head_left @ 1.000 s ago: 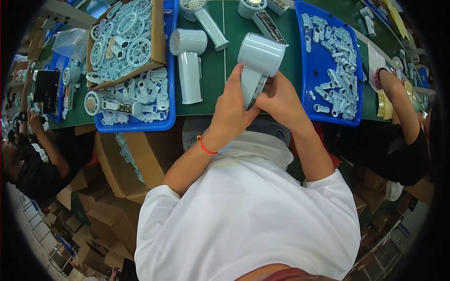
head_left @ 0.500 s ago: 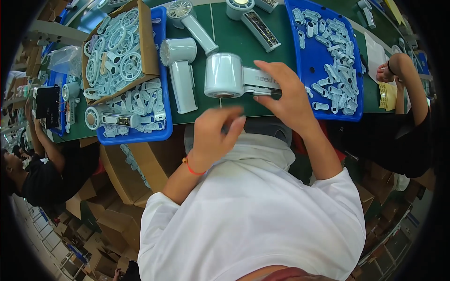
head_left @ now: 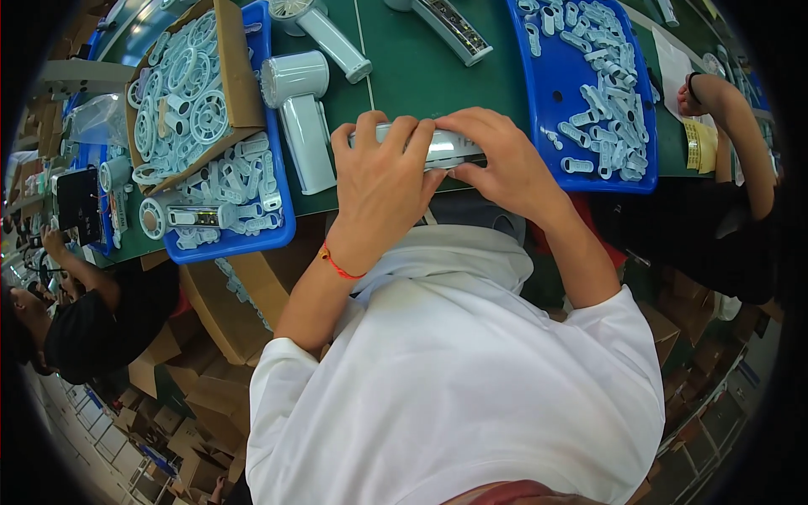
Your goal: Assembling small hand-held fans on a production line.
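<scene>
Both hands are closed round a pale handheld fan (head_left: 444, 148) above the near edge of the green table. My left hand (head_left: 383, 164) wraps over its left end and hides most of the round head. With thumb and fingers, my right hand (head_left: 503, 164) grips the handle end. Between the hands only a glossy strip of the fan shows. Left of it, an assembled-looking fan (head_left: 307, 126) lies on the table, and a second fan (head_left: 324, 38) lies behind that one. Farther back is a fan with an uncovered handle (head_left: 446, 29), its inner parts showing.
A cardboard box (head_left: 240, 67) of round grilles stands in a left blue tray (head_left: 286, 215) with small pale parts and an open-handled fan (head_left: 189, 216). The right blue tray (head_left: 543, 93) holds many small covers. Co-workers sit at both sides; one arm (head_left: 741, 126) rests at right.
My left hand has moved up and taken hold of the fan. The fan has been turned, its head now covered by my fingers. The view has shifted slightly.
</scene>
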`<state>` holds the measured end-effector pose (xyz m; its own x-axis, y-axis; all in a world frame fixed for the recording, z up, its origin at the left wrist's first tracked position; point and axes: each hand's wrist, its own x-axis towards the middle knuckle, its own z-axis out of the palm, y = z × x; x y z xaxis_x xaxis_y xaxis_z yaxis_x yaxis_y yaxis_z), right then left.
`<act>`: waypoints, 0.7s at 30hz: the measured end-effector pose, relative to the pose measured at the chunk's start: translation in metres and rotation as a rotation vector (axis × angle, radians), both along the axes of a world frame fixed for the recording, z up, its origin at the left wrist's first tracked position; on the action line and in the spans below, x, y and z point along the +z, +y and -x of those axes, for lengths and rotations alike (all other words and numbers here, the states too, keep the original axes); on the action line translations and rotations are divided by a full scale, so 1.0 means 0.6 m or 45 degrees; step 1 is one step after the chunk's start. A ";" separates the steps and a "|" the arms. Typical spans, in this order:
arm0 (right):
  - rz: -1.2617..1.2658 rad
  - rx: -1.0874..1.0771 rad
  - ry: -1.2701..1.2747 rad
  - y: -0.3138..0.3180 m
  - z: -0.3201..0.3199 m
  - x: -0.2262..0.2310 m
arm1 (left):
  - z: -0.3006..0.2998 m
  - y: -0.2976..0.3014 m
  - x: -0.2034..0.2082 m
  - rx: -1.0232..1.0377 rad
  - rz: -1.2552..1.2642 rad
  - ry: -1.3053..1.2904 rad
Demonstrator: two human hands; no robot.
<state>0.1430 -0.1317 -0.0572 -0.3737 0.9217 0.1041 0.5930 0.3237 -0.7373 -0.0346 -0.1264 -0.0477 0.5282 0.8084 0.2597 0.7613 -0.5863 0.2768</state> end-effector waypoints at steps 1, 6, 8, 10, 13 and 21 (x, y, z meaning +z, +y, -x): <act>0.000 0.000 0.016 0.000 0.000 -0.001 | 0.002 0.002 -0.004 -0.035 -0.041 -0.004; -0.220 0.035 -0.054 -0.008 -0.004 -0.021 | 0.008 0.003 -0.004 -0.071 -0.068 0.042; -0.291 0.033 -0.102 -0.012 -0.002 -0.032 | 0.007 0.006 -0.004 -0.086 -0.061 0.089; -0.519 -0.025 -0.207 -0.017 0.003 -0.045 | 0.004 0.007 -0.007 -0.080 -0.099 0.068; -0.519 -0.085 -0.206 -0.022 0.010 -0.052 | 0.000 0.006 -0.008 -0.049 -0.097 0.064; -0.194 -0.088 0.002 -0.016 0.003 -0.022 | 0.003 0.008 -0.004 -0.059 -0.027 -0.027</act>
<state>0.1410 -0.1411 -0.0707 -0.3099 0.9187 0.2449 0.6164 0.3903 -0.6839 -0.0365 -0.1216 -0.0501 0.5589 0.7777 0.2877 0.7275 -0.6264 0.2800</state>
